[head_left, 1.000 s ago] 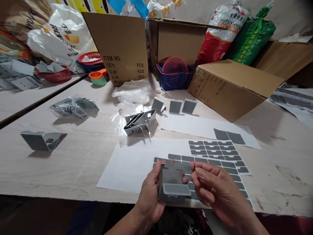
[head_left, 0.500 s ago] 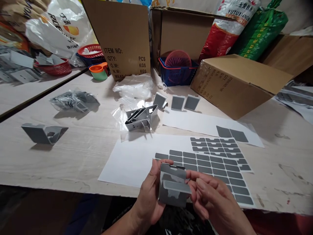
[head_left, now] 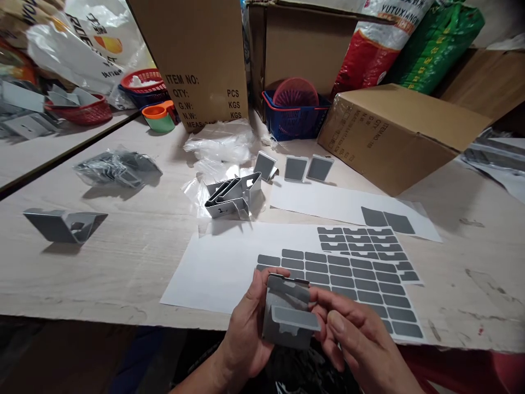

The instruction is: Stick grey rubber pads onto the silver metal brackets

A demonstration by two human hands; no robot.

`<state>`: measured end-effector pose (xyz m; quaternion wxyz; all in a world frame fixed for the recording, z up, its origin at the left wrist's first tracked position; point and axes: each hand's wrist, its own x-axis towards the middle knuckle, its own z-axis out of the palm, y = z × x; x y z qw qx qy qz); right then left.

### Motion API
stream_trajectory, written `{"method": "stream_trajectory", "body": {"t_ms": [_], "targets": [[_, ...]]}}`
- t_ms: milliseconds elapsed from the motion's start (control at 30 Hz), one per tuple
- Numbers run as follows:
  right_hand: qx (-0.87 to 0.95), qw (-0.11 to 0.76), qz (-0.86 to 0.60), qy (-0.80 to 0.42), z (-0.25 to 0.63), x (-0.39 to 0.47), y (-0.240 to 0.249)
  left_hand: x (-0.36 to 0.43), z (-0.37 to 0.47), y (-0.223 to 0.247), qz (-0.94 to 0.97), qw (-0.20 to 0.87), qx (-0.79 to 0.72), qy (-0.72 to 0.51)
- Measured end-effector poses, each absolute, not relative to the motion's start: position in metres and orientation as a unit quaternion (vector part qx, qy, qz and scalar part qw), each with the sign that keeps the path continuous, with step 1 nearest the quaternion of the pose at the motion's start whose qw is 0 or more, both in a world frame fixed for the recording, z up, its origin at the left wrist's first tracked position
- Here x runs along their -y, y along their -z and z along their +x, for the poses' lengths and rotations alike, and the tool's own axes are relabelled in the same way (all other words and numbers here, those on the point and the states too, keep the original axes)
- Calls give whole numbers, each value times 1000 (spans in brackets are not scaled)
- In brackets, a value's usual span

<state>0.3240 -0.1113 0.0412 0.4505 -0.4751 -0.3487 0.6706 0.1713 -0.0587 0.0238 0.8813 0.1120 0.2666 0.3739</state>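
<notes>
Low at the table's front edge, my left hand [head_left: 248, 328] is closed around a grey bent metal stand [head_left: 287, 334], thumb along its left side. A rounded grey strip [head_left: 294, 317] lies across the stand's front; whether it is a sticker or part of the stand, I cannot tell. At the right side, my right hand [head_left: 353, 334] has its curled fingers on the stand's edge and the strip's end, the thumb bent just off it. Beyond both hands lies a white sheet of grey rounded stickers [head_left: 328, 268], partly covered by the right hand.
Another bent stand [head_left: 65, 225] sits at left. Nested metal stands [head_left: 232, 196] rest on clear plastic at the middle, with several grey-faced stands [head_left: 295, 168] behind. Bagged parts [head_left: 118, 167], a blue basket [head_left: 295, 121] and a cardboard box [head_left: 394, 137] stand farther back.
The view has shifted slightly, moving the background a little left and up. Both hands stay on the stand, which looks tilted a little differently; the grey strip sits slightly lower on it.
</notes>
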Motion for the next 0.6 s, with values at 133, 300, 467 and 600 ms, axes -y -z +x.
{"method": "stream_trajectory", "body": {"t_ms": [133, 300, 467, 600], "targets": [[349, 453, -469, -673, 325, 112, -38, 58, 171, -23, 120, 880, -268, -372], [360, 442, -471, -673, 325, 111, -41, 58, 171, -22, 117, 880, -276, -368], [362, 452, -470, -666, 325, 111, -39, 59, 171, -21, 118, 878, -286, -366], [357, 462, -464, -666, 324, 112, -36, 59, 171, -19, 123, 875, -293, -366]]}}
